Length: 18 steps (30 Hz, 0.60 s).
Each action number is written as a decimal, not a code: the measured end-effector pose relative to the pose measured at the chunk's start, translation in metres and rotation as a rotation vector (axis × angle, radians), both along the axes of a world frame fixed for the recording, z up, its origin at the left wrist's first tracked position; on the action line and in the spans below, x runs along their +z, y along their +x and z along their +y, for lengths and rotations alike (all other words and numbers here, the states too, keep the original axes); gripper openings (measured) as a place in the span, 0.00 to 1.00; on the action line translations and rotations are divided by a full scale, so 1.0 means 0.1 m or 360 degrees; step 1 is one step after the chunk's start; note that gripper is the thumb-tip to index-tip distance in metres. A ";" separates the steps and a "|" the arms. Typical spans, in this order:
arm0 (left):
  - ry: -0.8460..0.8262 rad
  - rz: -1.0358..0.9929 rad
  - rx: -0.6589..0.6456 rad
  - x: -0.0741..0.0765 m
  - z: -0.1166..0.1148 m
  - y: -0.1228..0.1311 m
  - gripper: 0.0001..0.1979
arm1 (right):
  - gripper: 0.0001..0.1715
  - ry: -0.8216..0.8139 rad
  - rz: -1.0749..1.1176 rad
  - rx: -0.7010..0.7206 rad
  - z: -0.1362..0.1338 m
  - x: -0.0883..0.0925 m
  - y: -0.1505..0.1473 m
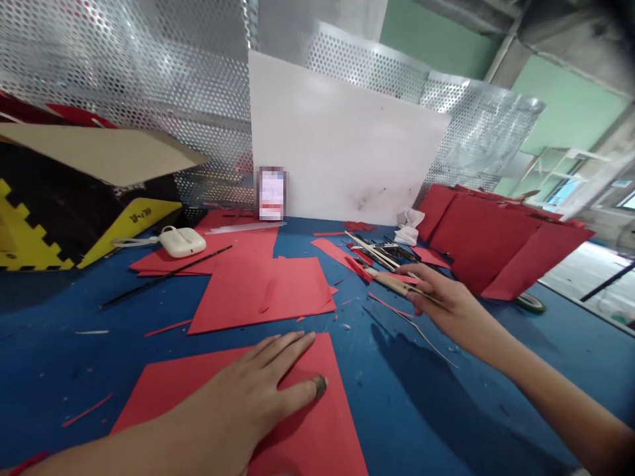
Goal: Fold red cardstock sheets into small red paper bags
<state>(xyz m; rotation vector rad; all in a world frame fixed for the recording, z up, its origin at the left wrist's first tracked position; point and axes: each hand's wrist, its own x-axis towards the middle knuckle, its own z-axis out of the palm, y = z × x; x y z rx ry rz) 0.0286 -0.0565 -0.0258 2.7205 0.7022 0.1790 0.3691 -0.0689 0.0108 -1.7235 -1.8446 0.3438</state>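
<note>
My left hand lies flat on a red sheet of paper at the front of the blue table, with its fingers stretched forward. Something small and dark brown shows at the tip of its thumb; I cannot make out what it is. Off to the right, my right hand has its fingers closed around the wooden handle of a flat brush. The brush's pale end points left, over red scraps and a pile of thin sticks. Further forward lie more red sheets, one bearing a narrow red strip.
A phone leans against a white board. At left are a white earphone case, a thin black stick and an open black-and-yellow box. Folded red paper stands at right beside a tape roll.
</note>
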 end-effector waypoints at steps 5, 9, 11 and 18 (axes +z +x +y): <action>0.0114 -0.0010 -0.0056 -0.07 0.02 -0.01 0.35 | 0.19 0.0090 0.1010 0.0030 -0.17 0.12 -0.22; 0.0213 -0.0113 -0.0072 -0.13 0.03 -0.04 0.37 | 0.28 -0.0138 0.1271 0.0313 -0.30 0.13 -0.36; 0.0265 -0.0136 -0.0081 -0.16 0.02 -0.06 0.37 | 0.28 -0.0140 0.1166 0.0387 -0.34 0.09 -0.42; 0.0569 -0.0201 -0.0053 -0.31 0.01 -0.09 0.39 | 0.06 0.0598 0.0205 0.0223 -0.39 -0.02 -0.63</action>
